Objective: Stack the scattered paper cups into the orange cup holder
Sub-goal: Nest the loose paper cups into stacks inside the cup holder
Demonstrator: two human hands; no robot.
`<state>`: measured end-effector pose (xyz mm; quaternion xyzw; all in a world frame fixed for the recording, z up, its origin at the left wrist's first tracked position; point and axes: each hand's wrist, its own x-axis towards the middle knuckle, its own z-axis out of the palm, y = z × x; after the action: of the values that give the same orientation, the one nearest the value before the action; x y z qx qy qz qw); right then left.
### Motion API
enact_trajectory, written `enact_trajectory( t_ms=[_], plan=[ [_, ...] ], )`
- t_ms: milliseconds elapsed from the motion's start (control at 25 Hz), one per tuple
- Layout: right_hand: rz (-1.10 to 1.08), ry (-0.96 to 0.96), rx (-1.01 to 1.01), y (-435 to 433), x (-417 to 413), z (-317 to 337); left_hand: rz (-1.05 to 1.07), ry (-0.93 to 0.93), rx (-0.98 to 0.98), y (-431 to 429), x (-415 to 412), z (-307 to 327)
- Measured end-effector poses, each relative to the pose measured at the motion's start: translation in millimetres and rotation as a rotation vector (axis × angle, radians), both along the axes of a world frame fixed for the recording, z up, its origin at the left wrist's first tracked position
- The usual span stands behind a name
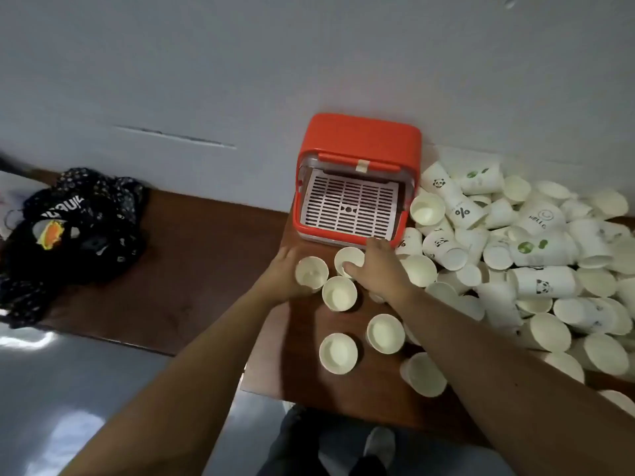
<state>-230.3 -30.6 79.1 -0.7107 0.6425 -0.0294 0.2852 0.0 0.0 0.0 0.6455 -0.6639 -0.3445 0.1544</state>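
"%" on one paper cup [462,211], "HELLO" on another cup [540,218]

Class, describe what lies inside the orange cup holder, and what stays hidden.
A white slatted grid lies inside the orange cup holder, with no cups showing on it. The orange top covers the rear, so that part cannot be seen.

Dim, soft, wide-angle warped; glare on the floor [27,340].
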Motion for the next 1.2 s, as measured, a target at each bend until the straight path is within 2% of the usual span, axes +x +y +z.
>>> enact_trajectory(
  t_ms=[120,280,400,560,800,960,1200],
  plan=[
    [-0.057,0.12,-0.031,-11.3,19.9,-22.0,-0.146,0.052,0.042,-13.0,3.8,-9.9],
    [-0.117,0.123,0.001,-11.3,33.4,-43.3,-0.254,0.036,0.106,-18.7,2.1,-16.4],
    [-0.136,0.104,-0.019,-10.6,35.3,-46.7,-0.282,0.055,0.077,-16.4,-1.7,-4.6],
    [-0.152,0.016,-0.091,-9.7,32.6,-33.4,-0.21,0.163,0.067,-18.8,19.1,15.7],
    [-0.23,-0.142,-0.071,-14.0,16.2,17.0,0.098,0.322,-0.081,-47.7,31.5,80.4],
    [-0.304,-0.229,-0.122,-23.0,7.3,39.2,0.087,0.276,-0.111,-82.9,2.8,83.0],
    [-0.349,-0.253,-0.15,-33.8,1.1,38.0,0.122,0.099,-0.022,-119.6,-20.7,38.3]
  ],
)
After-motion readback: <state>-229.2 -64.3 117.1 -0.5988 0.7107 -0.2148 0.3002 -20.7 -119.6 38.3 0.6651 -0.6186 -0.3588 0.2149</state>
